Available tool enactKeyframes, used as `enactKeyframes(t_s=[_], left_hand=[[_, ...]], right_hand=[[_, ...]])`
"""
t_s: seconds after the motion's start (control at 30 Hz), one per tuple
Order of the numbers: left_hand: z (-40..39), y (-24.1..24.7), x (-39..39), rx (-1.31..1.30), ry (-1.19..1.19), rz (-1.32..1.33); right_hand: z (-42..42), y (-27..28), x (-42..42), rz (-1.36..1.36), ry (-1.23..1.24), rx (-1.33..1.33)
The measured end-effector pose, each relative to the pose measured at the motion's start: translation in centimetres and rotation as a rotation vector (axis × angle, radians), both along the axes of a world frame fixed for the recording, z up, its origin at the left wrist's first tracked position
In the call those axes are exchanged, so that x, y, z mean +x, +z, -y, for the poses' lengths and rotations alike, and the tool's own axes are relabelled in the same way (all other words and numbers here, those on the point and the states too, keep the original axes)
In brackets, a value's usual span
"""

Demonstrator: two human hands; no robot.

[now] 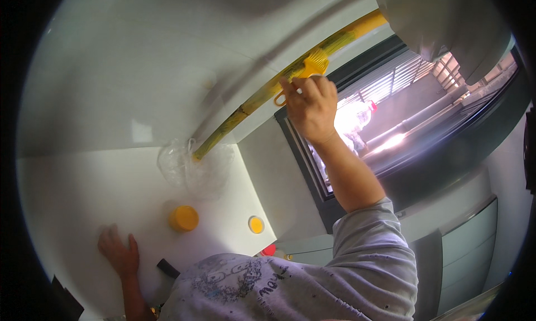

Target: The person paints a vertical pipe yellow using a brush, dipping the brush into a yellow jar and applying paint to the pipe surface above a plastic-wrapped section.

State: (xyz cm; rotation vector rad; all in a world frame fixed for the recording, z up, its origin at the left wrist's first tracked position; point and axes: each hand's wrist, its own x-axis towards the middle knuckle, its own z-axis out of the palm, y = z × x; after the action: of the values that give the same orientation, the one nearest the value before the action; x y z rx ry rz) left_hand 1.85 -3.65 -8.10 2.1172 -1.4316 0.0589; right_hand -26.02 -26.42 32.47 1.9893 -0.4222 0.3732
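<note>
My right hand [312,107], raised high beside the window, grips a yellow brush [314,65] with coarse comb-like bristles. Its bristles lie against a long pole [259,95] coloured yellow and green, which looks like bamboo or a pipe. The pole's lower end rests in or on a clear plastic bag [207,172] on the white surface. My left hand [118,249] lies flat with fingers apart on that surface, holding nothing. Between the hands' sides stand a yellow tub [184,218] and a small round container [256,224] with yellow contents.
A dark-framed window [307,161] is at my right, with a clear bottle [360,113] with a red cap beyond it. A pale tiled wall [125,69] rises behind the pole. Near my body lies a black cylindrical thing [168,268]; a red object [268,249] shows past the surface's edge.
</note>
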Motion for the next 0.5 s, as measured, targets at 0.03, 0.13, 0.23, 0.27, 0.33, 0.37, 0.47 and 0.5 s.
enactKeyframes(t_s=[0.03, 0.13, 0.23, 0.27, 0.33, 0.37, 0.47, 0.5], left_hand=[[0.0, 0.0, 0.0, 0.01, -0.001, -0.007], [0.0, 0.2, 0.1, 0.054, -0.005, -0.033], [-0.1, 0.1, 0.1, 0.075, -0.015, -0.054], [0.0, -0.4, -0.1, 0.052, -0.019, -0.049], [-0.1, -0.6, 0.0, 0.048, -0.02, -0.05], [-0.1, -0.5, 0.0, 0.064, -0.025, -0.061], [-0.2, 0.5, 0.3, 0.093, -0.015, -0.067], [-0.1, 0.8, 0.2, 0.095, -0.023, -0.073]], right_hand=[[-0.2, -0.9, -0.1, -0.005, -0.016, 0.049], [0.1, -4.1, -0.6, -0.025, 0.011, 0.19], [0.1, -7.2, -1.0, 0.013, -0.005, 0.349], [0.0, -7.8, -1.5, -0.013, 0.002, 0.346], [-0.3, -7.2, -1.3, 0.037, 0.108, 0.309], [-0.6, -6.6, -1.2, 0.062, 0.158, 0.29], [-1.1, -2.2, 0.9, 0.101, 0.335, 0.116], [-1.3, -0.7, 1.2, 0.095, 0.363, 0.04]])
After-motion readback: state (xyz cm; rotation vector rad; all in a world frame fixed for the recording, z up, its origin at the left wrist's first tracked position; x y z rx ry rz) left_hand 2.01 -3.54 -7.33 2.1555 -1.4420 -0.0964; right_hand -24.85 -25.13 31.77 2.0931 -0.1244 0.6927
